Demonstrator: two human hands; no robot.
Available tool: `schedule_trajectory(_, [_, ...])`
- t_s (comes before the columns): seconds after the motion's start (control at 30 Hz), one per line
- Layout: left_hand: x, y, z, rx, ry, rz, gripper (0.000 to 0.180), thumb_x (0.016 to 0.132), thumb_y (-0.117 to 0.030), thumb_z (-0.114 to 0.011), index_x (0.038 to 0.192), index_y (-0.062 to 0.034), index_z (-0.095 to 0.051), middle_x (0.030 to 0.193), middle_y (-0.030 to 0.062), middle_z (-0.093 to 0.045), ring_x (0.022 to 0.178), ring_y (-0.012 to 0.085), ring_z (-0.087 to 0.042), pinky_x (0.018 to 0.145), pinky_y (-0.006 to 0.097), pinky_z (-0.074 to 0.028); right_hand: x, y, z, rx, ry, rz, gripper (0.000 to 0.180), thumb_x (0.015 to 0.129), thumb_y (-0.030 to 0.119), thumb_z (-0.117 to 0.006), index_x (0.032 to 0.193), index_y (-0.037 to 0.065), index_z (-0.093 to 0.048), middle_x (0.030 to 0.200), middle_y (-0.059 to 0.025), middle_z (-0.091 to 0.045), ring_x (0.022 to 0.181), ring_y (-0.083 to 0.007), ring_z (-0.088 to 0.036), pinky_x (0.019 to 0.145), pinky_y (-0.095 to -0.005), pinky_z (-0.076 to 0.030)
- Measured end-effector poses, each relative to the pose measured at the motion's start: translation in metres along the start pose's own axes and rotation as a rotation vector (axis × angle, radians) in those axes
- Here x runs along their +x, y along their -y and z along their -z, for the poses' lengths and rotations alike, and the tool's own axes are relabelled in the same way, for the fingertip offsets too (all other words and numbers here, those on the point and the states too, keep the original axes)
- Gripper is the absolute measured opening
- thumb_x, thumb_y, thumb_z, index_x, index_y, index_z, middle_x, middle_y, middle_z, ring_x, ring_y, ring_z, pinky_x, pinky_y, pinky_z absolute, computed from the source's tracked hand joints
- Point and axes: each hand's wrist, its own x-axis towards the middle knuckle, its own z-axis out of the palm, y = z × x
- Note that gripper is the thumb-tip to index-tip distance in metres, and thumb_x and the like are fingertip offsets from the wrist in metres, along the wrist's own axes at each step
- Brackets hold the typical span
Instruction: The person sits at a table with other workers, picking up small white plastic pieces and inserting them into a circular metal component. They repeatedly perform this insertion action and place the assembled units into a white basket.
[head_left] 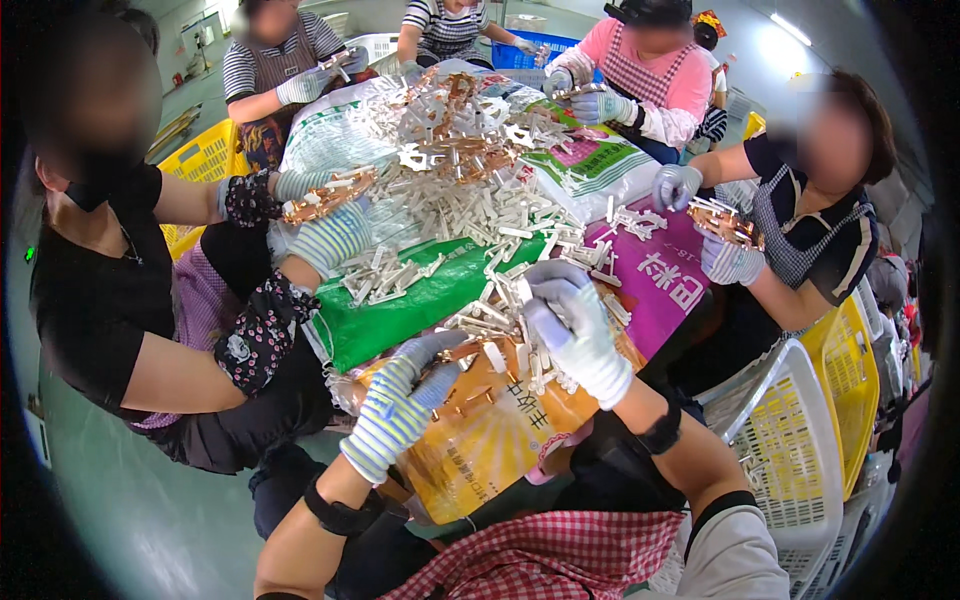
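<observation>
My left hand [400, 405], in a striped knit glove, is closed on a copper-coloured metal piece [462, 352]. Small copper prongs show just below it, over the yellow sack. To the right of that piece my right hand [580, 335], gloved the same way, is raised with its fingertips pinched on a small white plastic piece [524, 290]. Under and beyond both hands lie many loose white plastic pieces [500, 212]. Farther off, a tall heap of copper-coloured parts with white pieces [455, 125] rises in the middle.
Printed sacks cover the work surface: yellow [465, 450], green [375, 325] and purple [650, 262]. Several gloved co-workers sit around it, the nearest at left and right, holding copper-coloured parts. A white plastic basket [790, 440] stands at right, a yellow crate [205, 160] at left.
</observation>
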Motion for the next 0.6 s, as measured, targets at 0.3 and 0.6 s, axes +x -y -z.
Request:
schedule_trajectory(0.3, [0.001,0.004,-0.011,-0.013,0.034,-0.064,0.038,0.096,-0.010,-0.062,0.133,0.0002,-0.060,0.120,0.0109,-0.066,0.108,0.0168,-0.062,0.097,0.031,-0.049,-0.014,0.052,-0.005,-0.007,0.286,0.193,0.020,0.081,0.024,-0.076,0.095,0.012,-0.070,0.127,-0.0095,-0.060,0.126,-0.0368,-0.052,0.109,-0.0562,-0.036])
schedule_trajectory(0.6, [0.003,0.004,-0.014,0.127,0.052,-0.211,0.042,0.094,-0.012,-0.068,0.133,0.0016,-0.059,0.124,0.0116,-0.066,0.116,0.0202,-0.061,0.102,0.033,-0.047,-0.012,0.052,0.001,-0.119,0.373,0.240,0.018,0.080,0.021,-0.074,0.094,0.010,-0.069,0.124,-0.0115,-0.061,0.124,-0.0374,-0.052,0.108,-0.0558,-0.036])
